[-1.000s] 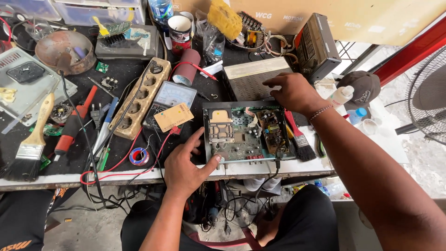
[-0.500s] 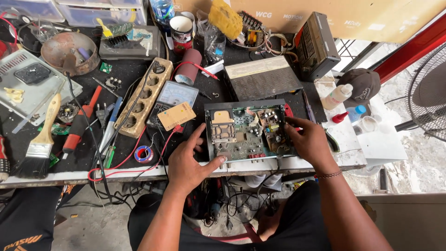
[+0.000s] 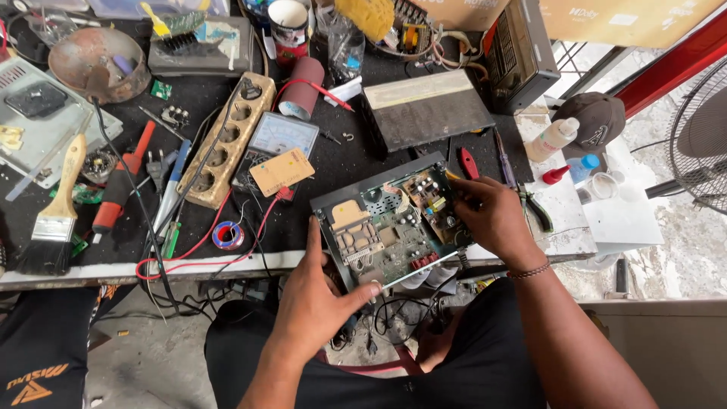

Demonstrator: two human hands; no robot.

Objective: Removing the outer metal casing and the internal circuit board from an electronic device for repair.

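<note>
- The left hand [image 3: 314,299] grips the near left corner of the open metal box [image 3: 394,223], thumb along its left wall, fingers curled under its front edge.
- The box, circuit boards showing inside, sits tilted at the table's [image 3: 227,250] near edge.
- The right hand [image 3: 496,220] clasps its right side, fingertips [image 3: 459,206] on the small board.
- Farther left lie a meter [image 3: 282,136] and a power strip [image 3: 226,140].

pliers [image 3: 539,210] crowding right, meter [image 3: 282,136] left
</note>
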